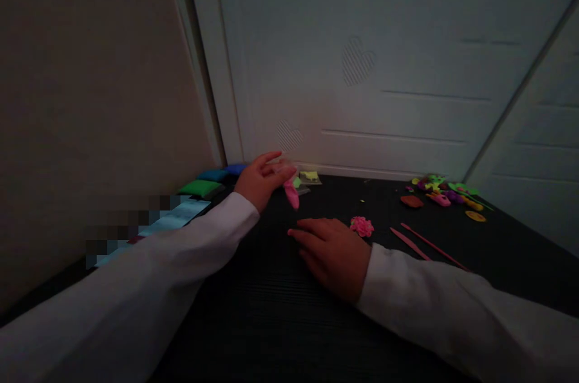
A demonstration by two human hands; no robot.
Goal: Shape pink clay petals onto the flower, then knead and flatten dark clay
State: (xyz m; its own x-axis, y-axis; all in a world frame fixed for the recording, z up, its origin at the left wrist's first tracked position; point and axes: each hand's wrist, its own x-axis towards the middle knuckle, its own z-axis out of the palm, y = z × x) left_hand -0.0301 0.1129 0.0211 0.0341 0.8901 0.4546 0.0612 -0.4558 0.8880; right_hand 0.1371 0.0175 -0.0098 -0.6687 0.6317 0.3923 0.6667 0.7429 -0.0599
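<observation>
My left hand (265, 181) is raised over the back of the table, thumb and fingers closed on a clear packet of pink clay (292, 195) that hangs down from them. My right hand (335, 253) lies palm down on the dark tabletop with its fingers stretched out. A tiny pink piece of clay (290, 232) touches one of its fingertips; whether it is stuck there or lies on the table I cannot make out. Just beyond that hand sits a ruffled pink clay flower (362, 226).
Two pink modelling tools (411, 243) lie right of the flower. Farther right are a reddish-brown clay piece (411, 201), a yellow disc (476, 216) and several colourful clay pieces (441, 196). Packets, one green (199, 188), and a light blue sheet (176, 217) lie left. A white panelled door (289, 69) stands behind.
</observation>
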